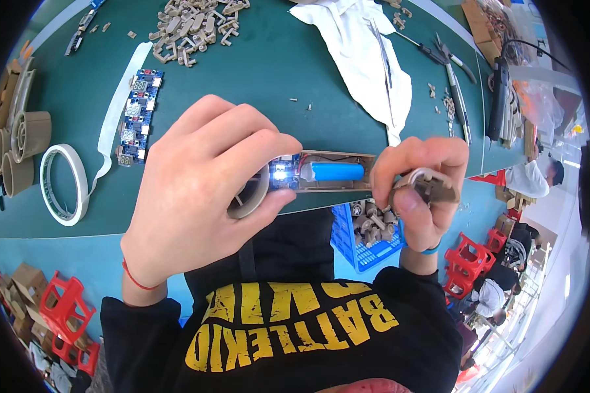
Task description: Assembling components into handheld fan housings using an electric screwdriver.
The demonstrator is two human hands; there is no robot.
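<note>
Left hand point(200, 167) clamped on the housing point(368, 164), thumb and fingers around its ringed end point(250, 200). Housing lies open side up between the two hands, at the table's near edge; whether it touches the table, cannot tell. Inside: a blue cell point(337, 171) lying lengthwise, wires alongside, and a small board point(284, 180) by the left fingertips, its light glowing white.

Right hand point(432, 154) curled shut around a beige part point(442, 190), close against the housing's other end; contact there unclear.

Green table point(242, 72): strip of boards point(137, 118) beyond the left hand, tape roll point(80, 196) left of it with a loose tail running up alongside. Heap of beige pieces point(193, 33) at the far side. White cloth point(354, 59) to the right of the heap, pliers point(460, 98) farther right.

Below the table edge, near the right hand: blue crate point(347, 245) holding more beige parts. Red stools point(65, 304) on the floor, left.
</note>
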